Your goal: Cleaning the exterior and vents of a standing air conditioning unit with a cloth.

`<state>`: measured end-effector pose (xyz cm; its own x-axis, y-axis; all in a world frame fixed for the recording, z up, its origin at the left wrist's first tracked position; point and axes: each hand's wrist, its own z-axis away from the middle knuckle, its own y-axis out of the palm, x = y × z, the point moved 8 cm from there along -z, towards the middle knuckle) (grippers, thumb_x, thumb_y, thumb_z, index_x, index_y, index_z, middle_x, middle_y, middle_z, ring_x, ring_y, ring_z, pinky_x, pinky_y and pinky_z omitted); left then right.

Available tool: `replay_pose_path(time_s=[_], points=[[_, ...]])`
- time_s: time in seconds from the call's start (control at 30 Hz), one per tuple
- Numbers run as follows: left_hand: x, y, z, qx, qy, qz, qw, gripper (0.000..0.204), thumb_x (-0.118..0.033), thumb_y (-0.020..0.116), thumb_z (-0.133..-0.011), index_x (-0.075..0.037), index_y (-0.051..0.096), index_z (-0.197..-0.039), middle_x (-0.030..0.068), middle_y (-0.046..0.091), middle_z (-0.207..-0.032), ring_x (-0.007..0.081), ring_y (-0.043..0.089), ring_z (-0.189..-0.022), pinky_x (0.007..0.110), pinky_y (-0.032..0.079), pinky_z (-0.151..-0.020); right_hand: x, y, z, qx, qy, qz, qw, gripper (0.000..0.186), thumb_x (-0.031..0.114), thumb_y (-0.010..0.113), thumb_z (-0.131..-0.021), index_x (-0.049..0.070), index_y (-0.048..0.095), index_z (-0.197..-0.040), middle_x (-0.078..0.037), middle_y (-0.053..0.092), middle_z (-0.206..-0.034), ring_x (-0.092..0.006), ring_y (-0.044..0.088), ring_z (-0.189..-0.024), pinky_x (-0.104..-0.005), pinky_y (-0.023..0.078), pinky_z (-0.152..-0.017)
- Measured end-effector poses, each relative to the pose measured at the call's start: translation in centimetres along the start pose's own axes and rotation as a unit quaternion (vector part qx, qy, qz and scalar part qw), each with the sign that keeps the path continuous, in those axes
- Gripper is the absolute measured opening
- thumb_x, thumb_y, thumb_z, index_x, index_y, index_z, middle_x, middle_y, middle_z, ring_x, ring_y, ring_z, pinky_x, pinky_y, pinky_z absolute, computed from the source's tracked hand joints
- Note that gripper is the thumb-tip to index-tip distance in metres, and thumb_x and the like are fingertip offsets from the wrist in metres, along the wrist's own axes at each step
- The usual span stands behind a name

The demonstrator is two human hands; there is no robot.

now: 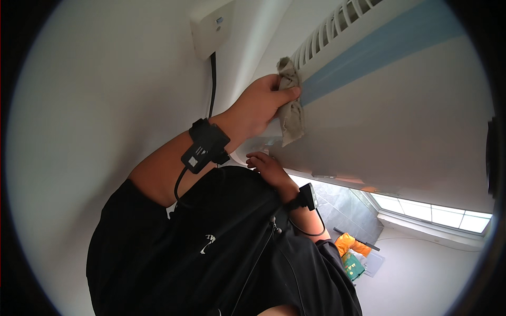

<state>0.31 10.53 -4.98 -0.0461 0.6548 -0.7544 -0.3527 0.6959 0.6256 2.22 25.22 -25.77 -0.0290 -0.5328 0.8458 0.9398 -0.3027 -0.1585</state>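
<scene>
Left hand (260, 103) is pinching a rag (292, 125) beside the vent slats (329, 29), right hand (270, 169) just loosely open. Black cable (213, 84) kinda crowds that left arm (162, 164).

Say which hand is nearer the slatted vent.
Left. The left hand, gripping a beige cloth, is close to the lower end of the slatted vent; the right hand is farther off, well below it in the picture.

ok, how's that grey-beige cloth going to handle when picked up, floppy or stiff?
The grey-beige cloth is probably floppy: it bunches and creases in the left hand's pinch. Likely light, since it looks thin along its loose end. Slipping seems unlikely, given its matte, wrinkled surface.
</scene>
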Motion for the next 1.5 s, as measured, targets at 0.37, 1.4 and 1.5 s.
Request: replay_pose_path(time_s=[0.37,1.4,1.5], points=[[9.5,-9.4,-3.4,-0.011,-0.088,0.056,0.994,0.040,-0.012,0.066,-0.094,0.005,0.051,-0.126,0.0111,0.060,-0.118,0.0192,0.060,-0.108,0.034,0.049,-0.095,-1.1,-0.2,-0.3,-0.015,0.025,-0.008,1.000,0.039,0.026,0.052,-0.098,0.000,0.058,-0.126,-0.013,0.069,-0.106,-0.0203,0.065,-0.100,-0.0313,0.050,-0.088],[26.6,-25.8,-8.3,-0.109,-0.239,0.043,0.964,0.036,-0.004,0.066,-0.090,-0.001,0.054,-0.124,0.0083,0.063,-0.117,0.0216,0.062,-0.107,0.033,0.050,-0.096,-3.9,-0.8,1.4,-0.089,0.101,-0.055,0.989,0.031,0.020,0.050,-0.101,-0.001,0.061,-0.121,-0.010,0.069,-0.104,-0.0180,0.065,-0.101,-0.0295,0.048,-0.092],[26.0,-25.9,-7.9,-0.138,-0.243,0.030,0.960,0.037,-0.004,0.066,-0.090,-0.001,0.054,-0.125,0.0080,0.063,-0.117,0.0215,0.062,-0.109,0.032,0.050,-0.095,-4.1,-0.7,1.5,-0.089,0.104,-0.063,0.989,0.031,0.020,0.050,-0.101,-0.001,0.061,-0.121,-0.011,0.069,-0.104,-0.0180,0.065,-0.101,-0.0297,0.048,-0.092]])
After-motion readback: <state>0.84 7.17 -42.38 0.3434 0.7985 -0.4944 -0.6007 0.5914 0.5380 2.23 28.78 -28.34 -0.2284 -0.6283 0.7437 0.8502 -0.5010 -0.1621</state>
